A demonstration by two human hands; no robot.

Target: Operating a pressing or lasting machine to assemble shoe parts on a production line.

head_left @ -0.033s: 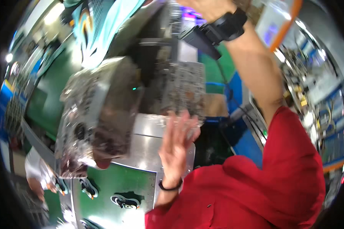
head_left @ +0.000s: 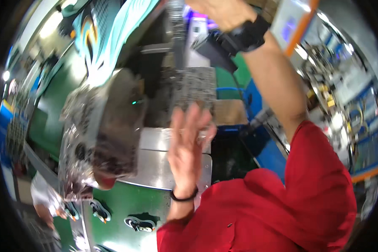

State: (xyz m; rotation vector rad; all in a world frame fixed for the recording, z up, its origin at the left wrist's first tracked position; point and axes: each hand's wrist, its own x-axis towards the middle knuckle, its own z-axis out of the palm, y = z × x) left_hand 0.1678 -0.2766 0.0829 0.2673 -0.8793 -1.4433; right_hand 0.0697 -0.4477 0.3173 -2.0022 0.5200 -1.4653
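Observation:
My left hand (head_left: 187,145) is open, its fingers spread and blurred, above a bare metal ledge (head_left: 155,161). Its fingertips overlap the lower edge of a worn, speckled grey panel (head_left: 199,84); contact cannot be told. My right hand (head_left: 222,12) reaches to the top edge of the view, beside a metal column (head_left: 176,38). Its fingers are cut off, so what they hold is hidden. A black strapped device (head_left: 243,35) sits on that wrist. Left of my left hand stands a bulky machine housing (head_left: 117,126) wrapped in crinkled clear plastic.
A dark mesh and light teal piece (head_left: 109,38), resembling a shoe upper, hangs at the upper left. Several sports shoes (head_left: 140,224) lie on a green surface (head_left: 143,197). A person in white (head_left: 46,195) is at the lower left. A cardboard piece (head_left: 231,112) lies beside the panel.
My left hand appears slightly higher and further left, and my right hand a little further left. The whole view has shifted slightly as well.

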